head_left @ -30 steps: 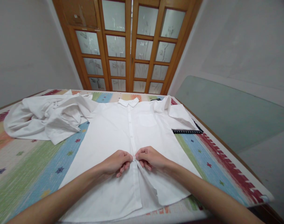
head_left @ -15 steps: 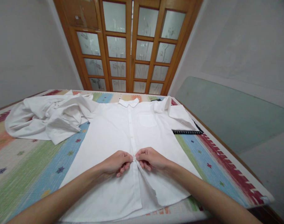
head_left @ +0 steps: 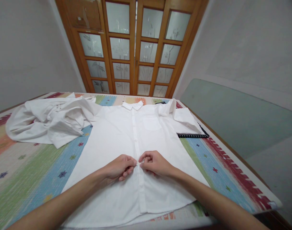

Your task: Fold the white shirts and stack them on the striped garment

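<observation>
A white collared shirt [head_left: 107, 134] lies front up on the table, its collar at the far end. Down its middle runs the button placket [head_left: 134, 127] with small buttons. My left hand [head_left: 123, 166] pinches the placket's edge low on the shirt, thumb against forefinger. Right beside it, my right hand [head_left: 153, 163] has its thumb and forefinger curled at the same spot, around a small white button [head_left: 137, 164]. The fingertips partly cover the button. Below the hands the two front edges overlap and lie flat.
A crumpled white garment [head_left: 52, 121] lies at the left. Under the shirt's right sleeve [head_left: 186, 119] a dark, white-dotted edge [head_left: 193, 135] shows. A striped, colourful cloth [head_left: 71, 166] covers the table. Behind stand wooden glazed doors [head_left: 134, 48]; a greenish panel [head_left: 232, 111] is at the right.
The right front edge, lifted and gaping below my hands before, now lies flat over the other. My right fingers have shifted slightly at the button; my left hand has hardly moved.
</observation>
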Action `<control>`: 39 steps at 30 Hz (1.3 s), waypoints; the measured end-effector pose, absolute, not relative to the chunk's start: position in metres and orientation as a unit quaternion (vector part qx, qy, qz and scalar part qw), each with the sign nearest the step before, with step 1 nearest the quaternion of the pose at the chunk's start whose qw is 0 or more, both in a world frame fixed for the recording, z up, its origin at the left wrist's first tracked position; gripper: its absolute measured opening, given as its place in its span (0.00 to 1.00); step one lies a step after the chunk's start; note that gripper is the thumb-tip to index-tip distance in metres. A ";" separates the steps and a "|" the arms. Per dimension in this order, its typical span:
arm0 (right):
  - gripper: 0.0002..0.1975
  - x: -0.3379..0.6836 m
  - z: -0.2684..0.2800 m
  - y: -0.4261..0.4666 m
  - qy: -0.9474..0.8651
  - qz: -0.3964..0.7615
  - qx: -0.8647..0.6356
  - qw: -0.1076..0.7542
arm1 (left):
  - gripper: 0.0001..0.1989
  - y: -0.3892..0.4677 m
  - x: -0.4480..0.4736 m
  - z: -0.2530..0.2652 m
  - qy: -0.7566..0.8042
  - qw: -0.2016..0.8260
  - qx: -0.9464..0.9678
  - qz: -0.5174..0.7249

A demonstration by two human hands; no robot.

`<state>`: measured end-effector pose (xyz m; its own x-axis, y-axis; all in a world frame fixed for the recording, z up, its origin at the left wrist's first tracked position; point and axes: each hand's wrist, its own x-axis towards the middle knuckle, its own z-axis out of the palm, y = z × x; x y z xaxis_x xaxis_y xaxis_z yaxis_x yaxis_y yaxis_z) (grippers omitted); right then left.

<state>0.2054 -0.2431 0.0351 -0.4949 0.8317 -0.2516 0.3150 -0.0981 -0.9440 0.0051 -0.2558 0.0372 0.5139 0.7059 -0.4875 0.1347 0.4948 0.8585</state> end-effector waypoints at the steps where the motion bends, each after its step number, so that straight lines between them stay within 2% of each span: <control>1: 0.07 0.206 0.035 -0.244 -0.646 0.578 -0.447 0.222 | 0.16 -0.256 0.005 0.038 0.452 0.737 0.463 0.196; 6: 0.07 0.206 0.031 -0.247 -0.684 0.531 -0.438 0.244 | 0.15 -0.256 0.006 0.037 0.451 0.740 0.461 0.193; 12: 0.09 0.198 0.029 -0.248 -0.706 0.485 -0.468 0.218 | 0.14 -0.257 0.006 0.035 0.455 0.732 0.469 0.193; 17: 0.03 0.195 0.030 -0.248 -0.648 0.558 -0.483 0.186 | 0.15 -0.258 0.008 0.034 0.472 0.713 0.483 0.187; 26: 0.07 0.198 0.025 -0.246 -0.595 0.623 -0.467 0.199 | 0.15 -0.257 0.008 0.033 0.530 0.551 0.628 0.146; 35: 0.15 0.202 0.023 -0.241 -0.591 0.650 -0.438 0.190 | 0.13 -0.254 0.005 0.041 0.508 0.577 0.626 0.127; 39: 0.15 0.202 0.025 -0.241 -0.579 0.660 -0.437 0.195 | 0.13 -0.254 0.004 0.040 0.501 0.595 0.615 0.130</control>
